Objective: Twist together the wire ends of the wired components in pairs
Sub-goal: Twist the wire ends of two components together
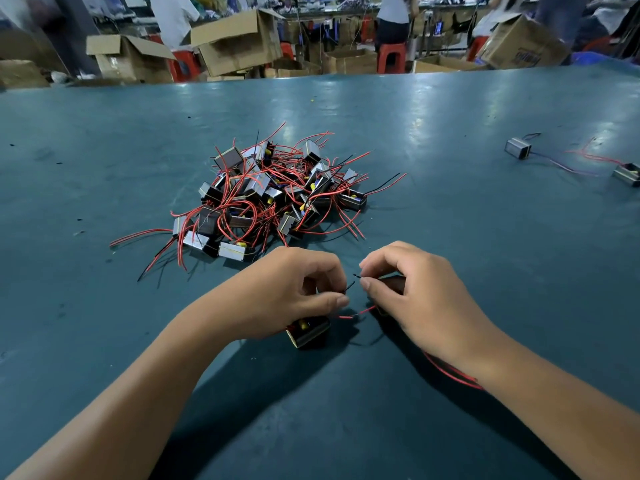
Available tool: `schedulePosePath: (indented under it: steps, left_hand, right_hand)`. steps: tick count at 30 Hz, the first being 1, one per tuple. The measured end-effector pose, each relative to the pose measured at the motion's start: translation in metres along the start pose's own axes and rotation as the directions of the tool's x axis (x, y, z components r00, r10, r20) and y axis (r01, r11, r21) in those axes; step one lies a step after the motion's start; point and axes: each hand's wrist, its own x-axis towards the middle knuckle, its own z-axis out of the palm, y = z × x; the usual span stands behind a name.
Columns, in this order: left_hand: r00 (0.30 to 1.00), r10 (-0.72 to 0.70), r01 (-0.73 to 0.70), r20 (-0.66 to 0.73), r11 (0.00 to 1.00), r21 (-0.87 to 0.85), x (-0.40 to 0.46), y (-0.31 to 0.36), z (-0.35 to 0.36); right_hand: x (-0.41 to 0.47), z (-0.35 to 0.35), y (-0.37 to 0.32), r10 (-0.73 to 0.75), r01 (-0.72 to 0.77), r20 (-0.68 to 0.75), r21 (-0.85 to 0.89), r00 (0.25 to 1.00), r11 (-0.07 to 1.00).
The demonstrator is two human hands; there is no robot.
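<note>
1. Open cardboard boxes [239,39] and red plastic stools [391,57] are standing behind a wide teal worktop [104,161].
2. Low over the near worktop, the left hand [287,292] is pinching a black wire end [349,285] between curled fingers, above a small dark wired component [310,332].
3. Facing it, the right hand [415,299] is pinching another black wire tip [356,276]; the two tips are lying near, not touching.
4. A tangled heap of red-wired components [270,192] is sitting just beyond both hands.
5. Two more components [517,147] are lying far right.
</note>
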Motion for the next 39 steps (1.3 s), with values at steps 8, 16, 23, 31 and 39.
schedulePosePath:
  steps: [8,16,23,31,39]
  left_hand:
    - [0.995,-0.034,0.033,-0.095,0.999,-0.014,0.002,-0.002,0.006]
    - [0.986,-0.076,0.072,-0.147,0.997,-0.030,0.003,-0.001,0.011]
    - [0.980,-0.093,0.091,-0.178,0.996,-0.019,0.004,0.002,0.013]
    - [0.979,-0.109,0.104,-0.172,0.994,-0.038,0.005,0.002,0.014]
    - [0.960,0.021,-0.013,-0.279,0.999,0.030,0.002,0.005,0.011]
  right_hand:
    - [-0.005,0.007,0.000,0.053,-0.054,0.012,0.093,0.999,0.994]
    - [-0.003,0.008,0.006,0.106,-0.109,0.026,0.202,0.994,0.973]
    - [-0.002,0.009,0.006,0.104,-0.108,0.032,0.226,0.994,0.968]
    - [0.000,0.013,0.005,0.122,-0.116,-0.009,0.258,0.992,0.959]
    - [0.001,0.013,0.009,0.116,-0.120,0.032,0.317,0.993,0.941]
